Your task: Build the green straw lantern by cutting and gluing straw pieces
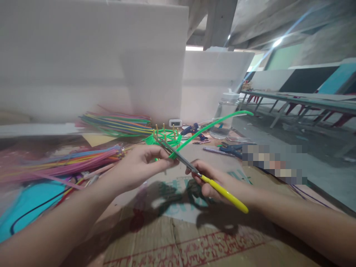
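My left hand (147, 161) pinches a long green pipe cleaner (205, 130) near its lower end; the strip rises to the right and bends over at its tip. In my right hand (208, 176) is a pair of scissors (222, 193) with a yellow handle. Their metal blades point up and left, crossing the green strip close to my left fingertips. I cannot tell whether the blades touch it. Just beyond stands a green frame (169, 137) with several upright wooden sticks.
Bundles of coloured pipe cleaners (119, 124) lie at left. A blue glue gun (193, 129), a small white device (175, 122) and a clear bottle (224, 115) stand behind. A pen (218, 151) lies at right. Printed cardboard (172, 237) covers the tabletop; white boards (91, 55) rise behind.
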Tool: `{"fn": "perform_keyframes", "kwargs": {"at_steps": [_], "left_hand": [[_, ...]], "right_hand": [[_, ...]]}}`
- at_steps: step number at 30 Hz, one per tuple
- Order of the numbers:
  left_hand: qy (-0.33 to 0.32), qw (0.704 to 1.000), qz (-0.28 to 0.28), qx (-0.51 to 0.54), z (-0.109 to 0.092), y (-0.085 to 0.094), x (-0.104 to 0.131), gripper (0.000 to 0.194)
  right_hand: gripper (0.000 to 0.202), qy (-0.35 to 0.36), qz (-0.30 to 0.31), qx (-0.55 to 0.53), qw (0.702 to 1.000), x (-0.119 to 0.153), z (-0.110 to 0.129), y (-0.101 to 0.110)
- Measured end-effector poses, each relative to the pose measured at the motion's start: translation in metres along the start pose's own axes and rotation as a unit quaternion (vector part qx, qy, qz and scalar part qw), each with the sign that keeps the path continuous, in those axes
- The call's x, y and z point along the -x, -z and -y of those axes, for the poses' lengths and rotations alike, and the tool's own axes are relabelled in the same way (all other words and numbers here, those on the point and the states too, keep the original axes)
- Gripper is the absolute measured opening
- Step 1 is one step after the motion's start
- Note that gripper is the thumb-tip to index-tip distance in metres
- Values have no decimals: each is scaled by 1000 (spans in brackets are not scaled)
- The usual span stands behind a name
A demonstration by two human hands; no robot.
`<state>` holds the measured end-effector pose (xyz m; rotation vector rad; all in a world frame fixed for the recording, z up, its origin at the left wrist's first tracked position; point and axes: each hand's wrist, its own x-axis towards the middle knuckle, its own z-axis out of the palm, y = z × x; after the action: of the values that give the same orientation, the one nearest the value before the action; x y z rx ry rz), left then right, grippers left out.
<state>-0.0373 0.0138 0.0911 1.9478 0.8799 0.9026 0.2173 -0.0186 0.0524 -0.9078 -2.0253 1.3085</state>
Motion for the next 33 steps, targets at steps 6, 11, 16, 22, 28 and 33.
{"fn": "perform_keyframes", "kwargs": {"at_steps": [6,11,16,22,28,33], "left_hand": [[5,1000,-6,-4,-2,0,2,20],[1,1000,-3,-12,-1,0,2,20],[-1,1000,-7,-21,1,0,2,20],[1,1000,-5,-20,-2,0,3,18],[3,999,-4,-44,-6,-1,4,19],[-3,999,-8,-50,-11,-4,6,21]], "right_hand": [[75,16,13,45,999,2,4,4],[74,28,3,72,997,3,4,4],[73,3,-14,23,1000,1,1,-1],[74,4,-50,1,999,-1,-7,-7],[71,18,-60,1,998,0,-13,-12],[74,38,-86,6,996,1,-17,-16]]}}
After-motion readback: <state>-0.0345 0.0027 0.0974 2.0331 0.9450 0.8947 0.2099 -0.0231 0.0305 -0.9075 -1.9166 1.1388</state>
